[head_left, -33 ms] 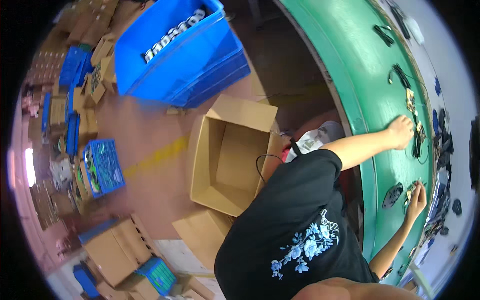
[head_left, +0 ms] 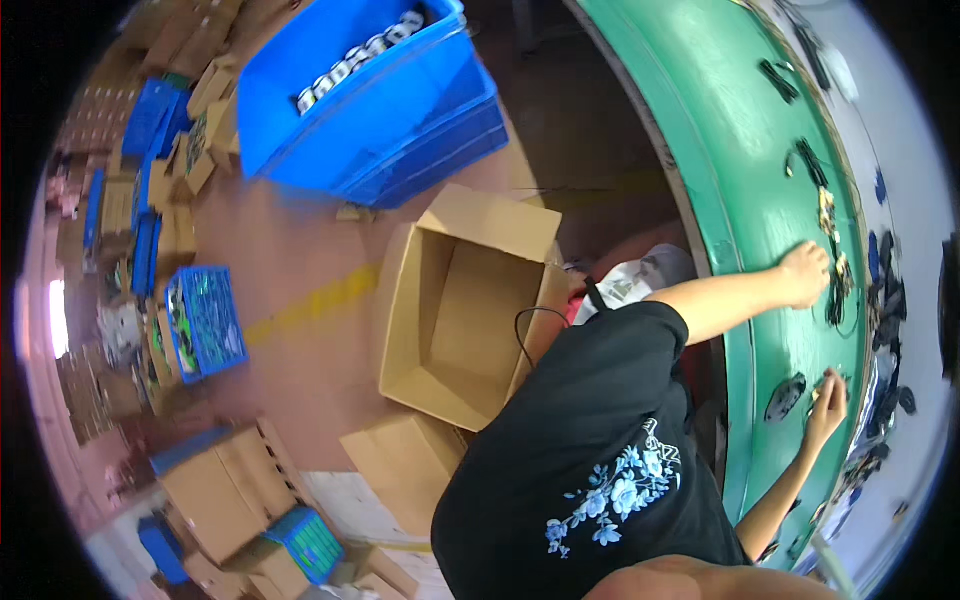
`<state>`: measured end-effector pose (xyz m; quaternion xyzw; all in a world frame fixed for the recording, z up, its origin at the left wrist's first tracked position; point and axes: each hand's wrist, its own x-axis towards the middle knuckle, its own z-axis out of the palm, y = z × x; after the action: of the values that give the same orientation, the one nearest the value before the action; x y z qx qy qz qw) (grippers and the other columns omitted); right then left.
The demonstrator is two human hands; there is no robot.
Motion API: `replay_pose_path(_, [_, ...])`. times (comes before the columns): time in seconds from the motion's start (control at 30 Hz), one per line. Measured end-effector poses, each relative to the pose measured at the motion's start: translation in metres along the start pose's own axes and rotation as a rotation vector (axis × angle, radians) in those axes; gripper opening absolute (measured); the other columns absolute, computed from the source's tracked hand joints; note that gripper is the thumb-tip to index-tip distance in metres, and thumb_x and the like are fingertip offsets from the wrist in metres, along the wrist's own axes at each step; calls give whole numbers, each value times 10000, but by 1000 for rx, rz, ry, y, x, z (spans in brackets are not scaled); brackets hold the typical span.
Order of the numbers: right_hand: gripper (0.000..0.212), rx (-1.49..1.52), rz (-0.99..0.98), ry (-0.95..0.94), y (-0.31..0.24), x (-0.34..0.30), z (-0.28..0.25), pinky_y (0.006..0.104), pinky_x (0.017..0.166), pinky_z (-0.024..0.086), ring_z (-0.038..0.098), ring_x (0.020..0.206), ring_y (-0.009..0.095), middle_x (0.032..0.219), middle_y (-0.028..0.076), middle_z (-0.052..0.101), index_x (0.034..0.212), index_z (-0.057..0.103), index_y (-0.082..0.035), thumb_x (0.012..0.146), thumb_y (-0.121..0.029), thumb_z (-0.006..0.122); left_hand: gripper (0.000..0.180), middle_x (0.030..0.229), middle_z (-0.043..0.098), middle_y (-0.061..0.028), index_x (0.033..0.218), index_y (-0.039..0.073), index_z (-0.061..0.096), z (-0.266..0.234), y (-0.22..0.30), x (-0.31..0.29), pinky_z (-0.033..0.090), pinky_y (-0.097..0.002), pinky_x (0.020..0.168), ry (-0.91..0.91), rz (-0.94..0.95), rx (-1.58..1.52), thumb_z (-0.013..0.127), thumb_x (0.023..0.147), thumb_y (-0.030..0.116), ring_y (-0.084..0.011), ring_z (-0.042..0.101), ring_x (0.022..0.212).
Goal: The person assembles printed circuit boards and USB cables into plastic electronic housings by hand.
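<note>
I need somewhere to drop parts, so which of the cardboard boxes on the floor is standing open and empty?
The large cardboard box beside the person's black shirt, just below the big blue crate. Its flaps are spread and its bare inside shows; the boxes at lower left look closed.

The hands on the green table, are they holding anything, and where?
Left hand rests on the black cables; no clear grip. Right hand pinches a small pale piece at its fingertips; which part cannot be told.

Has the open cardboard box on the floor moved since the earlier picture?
No. The open cardboard box sits in the same place relative to the blue crate and the green table.
</note>
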<state>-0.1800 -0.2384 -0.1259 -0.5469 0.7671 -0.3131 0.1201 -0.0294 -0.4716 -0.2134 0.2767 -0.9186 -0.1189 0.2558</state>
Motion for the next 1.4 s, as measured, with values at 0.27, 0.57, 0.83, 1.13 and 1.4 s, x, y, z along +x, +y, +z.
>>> replay_pose_path(0.27, [331,-592,-298,36,-42,-38,67,470,1068,384,550,1239,354,1319,172,610,1252,655,-35,972,-212,650,350,1165,672,-93,949,111,772,-24,11,-76,359,-444,1087,97,15,-103,691,737,377,-254,550,1211])
replay_pose_path(0.57, [215,-395,-571,55,-31,32,93,443,988,472,603,1155,332,1253,164,637,1129,693,8,978,-138,647,320,1047,704,-69,885,132,770,-41,1,-107,395,-419,1047,135,10,-83,695,755,415,-239,605,1143])
replay_pose_path(0.83, [182,-259,-739,-15,-62,70,125,430,928,514,623,1111,326,1220,156,636,1116,685,25,951,-38,643,315,1003,710,-87,877,96,755,-59,-21,-131,459,-406,985,210,-11,-109,661,787,383,-265,652,1062])
replay_pose_path(1.13, [168,-254,-711,29,-67,52,122,445,923,504,622,1101,333,1195,167,643,1091,686,26,975,-82,630,206,960,698,-50,827,84,714,-62,-25,-177,452,-406,963,638,0,-258,676,750,271,-250,643,1020])
replay_pose_path(1.4, [198,-312,-324,229,-28,-75,59,458,1051,424,556,1229,355,1305,193,589,1146,679,16,993,-81,600,195,1002,679,-88,928,38,684,-92,-26,-175,466,-435,958,643,89,-457,663,740,84,-277,637,1052])
